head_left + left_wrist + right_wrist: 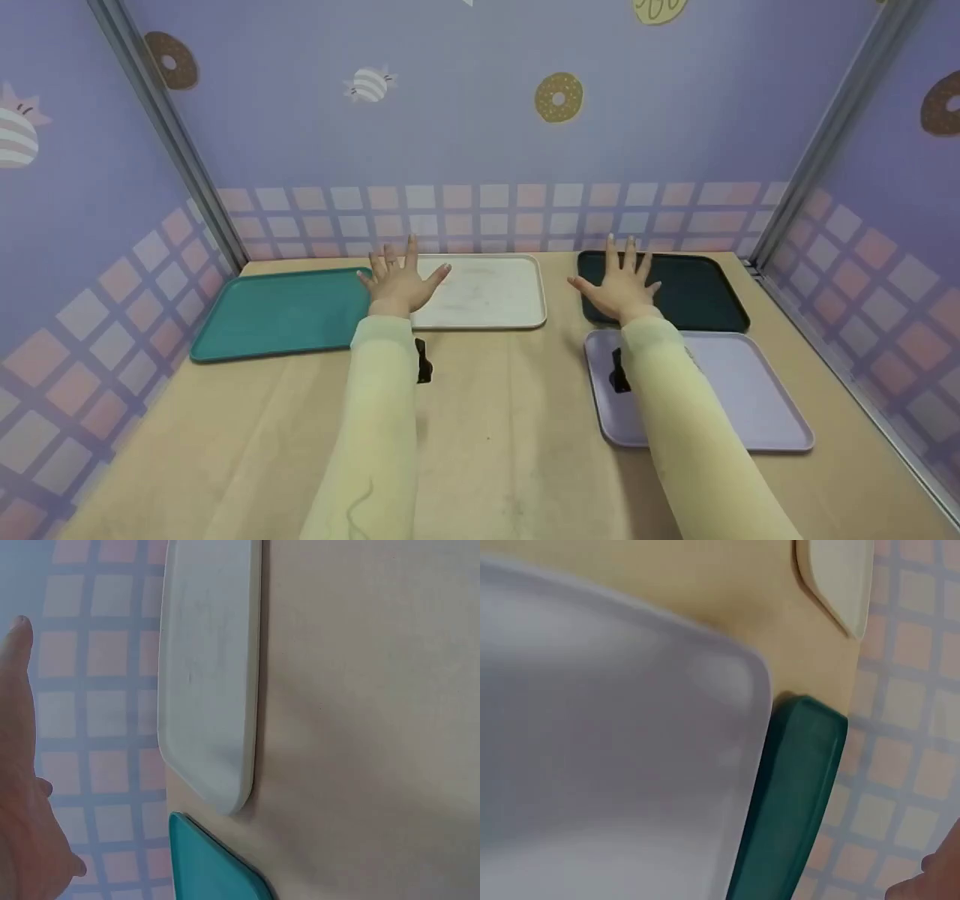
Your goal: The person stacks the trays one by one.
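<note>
My left hand [401,283] hovers with fingers spread in front of the white tray [487,292], near the gap to the teal tray [292,313]. In the left wrist view that left hand [26,787] shows at the left edge, apart from the trays. My right hand [619,285], fingers also spread, is over the left part of the dark green tray [697,292]. Its forearm passes above the lilac tray [739,390]. At the right wrist view's lower right corner, only part of the right hand [934,877] is visible. Neither hand holds anything.
The trays lie on a pale wooden table [495,450]. A purple wall [465,150] with a tile pattern stands behind, with further walls left and right. Grey metal posts [832,135] mark the corners. A small black wrist piece [424,361] sits beside the left sleeve.
</note>
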The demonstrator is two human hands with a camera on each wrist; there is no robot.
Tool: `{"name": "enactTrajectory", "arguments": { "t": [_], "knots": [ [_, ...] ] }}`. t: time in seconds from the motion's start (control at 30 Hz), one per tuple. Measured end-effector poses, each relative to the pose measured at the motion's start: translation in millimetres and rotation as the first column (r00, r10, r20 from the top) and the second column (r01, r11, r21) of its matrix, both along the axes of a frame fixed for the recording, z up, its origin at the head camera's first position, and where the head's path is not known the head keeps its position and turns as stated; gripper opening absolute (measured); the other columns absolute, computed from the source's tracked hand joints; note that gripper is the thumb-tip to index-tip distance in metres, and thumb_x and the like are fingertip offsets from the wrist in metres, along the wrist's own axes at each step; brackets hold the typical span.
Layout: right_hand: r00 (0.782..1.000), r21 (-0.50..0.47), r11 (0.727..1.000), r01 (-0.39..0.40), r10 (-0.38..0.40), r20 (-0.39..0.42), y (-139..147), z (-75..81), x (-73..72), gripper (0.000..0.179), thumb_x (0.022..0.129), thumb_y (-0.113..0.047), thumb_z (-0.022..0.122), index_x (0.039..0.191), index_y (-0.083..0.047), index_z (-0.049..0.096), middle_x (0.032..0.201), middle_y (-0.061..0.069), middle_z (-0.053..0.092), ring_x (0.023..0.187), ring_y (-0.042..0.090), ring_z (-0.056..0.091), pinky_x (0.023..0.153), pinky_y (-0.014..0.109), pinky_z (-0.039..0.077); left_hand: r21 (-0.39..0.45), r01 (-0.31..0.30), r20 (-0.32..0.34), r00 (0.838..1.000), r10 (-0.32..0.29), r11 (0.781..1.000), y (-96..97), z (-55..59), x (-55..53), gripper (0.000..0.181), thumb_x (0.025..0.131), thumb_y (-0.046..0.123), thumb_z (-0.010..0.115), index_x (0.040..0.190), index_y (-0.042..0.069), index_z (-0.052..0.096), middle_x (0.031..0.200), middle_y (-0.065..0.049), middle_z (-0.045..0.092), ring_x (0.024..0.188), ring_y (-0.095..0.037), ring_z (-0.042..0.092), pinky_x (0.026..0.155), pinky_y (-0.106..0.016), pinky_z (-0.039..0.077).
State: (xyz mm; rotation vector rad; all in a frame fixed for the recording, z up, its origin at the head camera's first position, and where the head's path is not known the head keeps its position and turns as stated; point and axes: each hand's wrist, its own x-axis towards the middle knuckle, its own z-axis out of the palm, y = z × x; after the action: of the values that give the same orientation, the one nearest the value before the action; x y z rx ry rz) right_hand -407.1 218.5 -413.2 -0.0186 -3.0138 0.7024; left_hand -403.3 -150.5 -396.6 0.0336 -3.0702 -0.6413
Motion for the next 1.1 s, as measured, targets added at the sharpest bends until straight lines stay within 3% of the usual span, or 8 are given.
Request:
{"name": "enactTrajectory", "arguments": {
  "t": [0.2,0.33,0.57,0.67,0.73,0.9,1.0,1.1],
  "knots": [
    [1.0,-0.158,0.987,0.011,-0.006,0.03,-13.2,-9.4,2.3,0.109,0.095,-0.076,0.048,0.166,-0.021,-0.014,0.171,0.02,-0.02,0.154,0.056,-0.015,0.117,0.082,0.003,0.175,-0.019,0.037,0.999,0.013,0.984,-12.0,-9.4,2.6,0.094,0.101,0.076,0.029,0.166,0.022,-0.011,0.171,-0.028,-0.009,0.156,-0.052,-0.016,0.123,-0.075,0.002],
    [0.999,-0.272,0.962,0.013,-0.002,0.043,-21.2,-14.4,4.9,0.106,0.096,-0.075,0.045,0.166,-0.019,-0.013,0.172,0.02,-0.018,0.155,0.056,-0.009,0.12,0.078,0.008,0.269,-0.041,0.079,0.997,0.02,0.962,-17.7,-16.4,1.8,0.093,0.102,0.074,0.026,0.165,0.016,-0.012,0.17,-0.03,-0.006,0.156,-0.054,-0.012,0.125,-0.071,0.005],
    [0.996,-0.519,0.855,0.028,0.019,0.085,-35.3,-27.1,7.1,0.098,0.101,-0.07,0.038,0.166,-0.011,-0.006,0.172,0.024,-0.007,0.159,0.048,-0.003,0.129,0.064,0.006,0.408,-0.108,0.128,0.99,0.06,0.907,-26.0,-32.2,1.4,0.095,0.102,0.074,0.022,0.166,0.008,-0.003,0.17,-0.03,0.002,0.155,-0.057,-0.002,0.126,-0.069,0.006],
    [0.992,-0.627,0.777,0.05,0.032,0.12,-42.1,-34.2,7.2,0.089,0.106,-0.062,0.034,0.166,-0.009,-0.003,0.173,0.022,-0.002,0.161,0.041,0.0,0.131,0.057,0.006,0.44,-0.135,0.144,0.986,0.079,0.888,-27.5,-39.4,2.8,0.1,0.099,0.078,0.02,0.166,0.004,0.005,0.17,-0.029,0.008,0.156,-0.055,0.004,0.127,-0.067,0.008],
    [0.986,-0.706,0.703,0.085,0.043,0.162,-46.7,-40.0,7.4,0.084,0.107,-0.059,0.033,0.167,-0.01,-0.001,0.174,0.019,0.0,0.161,0.041,0.004,0.13,0.061,0.009,0.463,-0.148,0.161,0.984,0.081,0.874,-28.7,-45.0,3.4,0.099,0.1,0.076,0.019,0.165,0.003,0.007,0.17,-0.028,0.009,0.157,-0.052,0.006,0.128,-0.064,0.009],
    [0.957,-0.859,0.473,0.194,0.102,0.272,-58.7,-52.5,11.1,0.082,0.107,-0.06,0.033,0.167,-0.016,-0.001,0.174,0.017,0.001,0.16,0.043,0.008,0.128,0.064,0.009,0.549,-0.182,0.197,0.977,0.085,0.816,-29.9,-54.3,8.7,0.086,0.107,0.063,0.018,0.165,0.0,0.007,0.172,-0.026,0.008,0.159,-0.045,0.008,0.13,-0.057,0.012],
    [0.947,-0.894,0.397,0.21,0.144,0.287,-65.0,-57.1,13.8,0.082,0.107,-0.061,0.032,0.167,-0.017,-0.004,0.174,0.018,0.001,0.161,0.039,0.006,0.131,0.056,0.005,0.582,-0.198,0.213,0.973,0.087,0.789,-30.9,-57.4,10.7,0.083,0.109,0.06,0.017,0.165,-0.001,0.007,0.172,-0.024,0.009,0.159,-0.043,0.01,0.13,-0.055,0.014],
    [0.942,-0.91,0.363,0.199,0.187,0.28,-69.7,-59.6,15.4,0.082,0.107,-0.062,0.029,0.167,-0.017,-0.005,0.174,0.02,0.001,0.162,0.036,0.006,0.132,0.052,0.002,0.596,-0.205,0.222,0.971,0.087,0.776,-32.1,-60.0,10.1,0.083,0.109,0.059,0.016,0.164,-0.002,0.007,0.171,-0.025,0.01,0.159,-0.043,0.011,0.131,-0.054,0.015]
  ]
}}
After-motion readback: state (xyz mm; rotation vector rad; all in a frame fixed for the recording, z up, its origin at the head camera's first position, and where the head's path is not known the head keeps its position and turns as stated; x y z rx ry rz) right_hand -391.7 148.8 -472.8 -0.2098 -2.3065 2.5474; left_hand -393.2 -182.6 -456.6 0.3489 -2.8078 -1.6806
